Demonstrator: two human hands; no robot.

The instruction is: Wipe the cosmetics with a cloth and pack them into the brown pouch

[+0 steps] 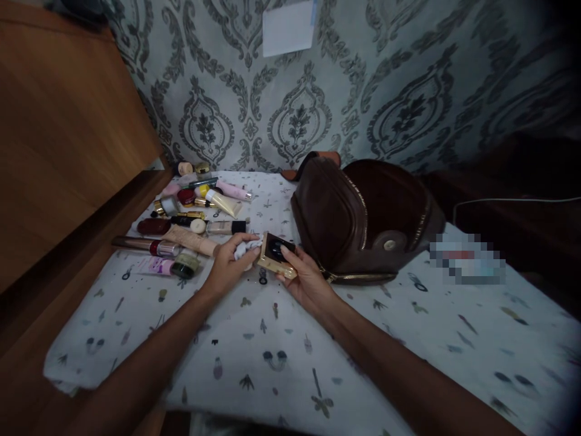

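Observation:
My right hand [305, 275] grips a gold-edged makeup compact [276, 249] with a dark, glossy top, thumb across its face. Beside it, my left hand [229, 263] is closed around a crumpled white cloth [247, 249], held against the compact's left edge. Both hands are over the patterned sheet, in front of an open brown leather bag [327, 212]. Just left of my left hand lie a beige tube [186, 238], a foundation bottle [222, 227] and a green-grey jar [185, 264]. The compact's underside is hidden by my fingers.
Several cosmetics, including a pale yellow tube [224, 203] and a pink tube [233, 190], lie at the back left beside a wooden panel [68, 103]. A blurred-out item [467, 259] lies right of the bag. The patterned wall [245, 109] rises behind.

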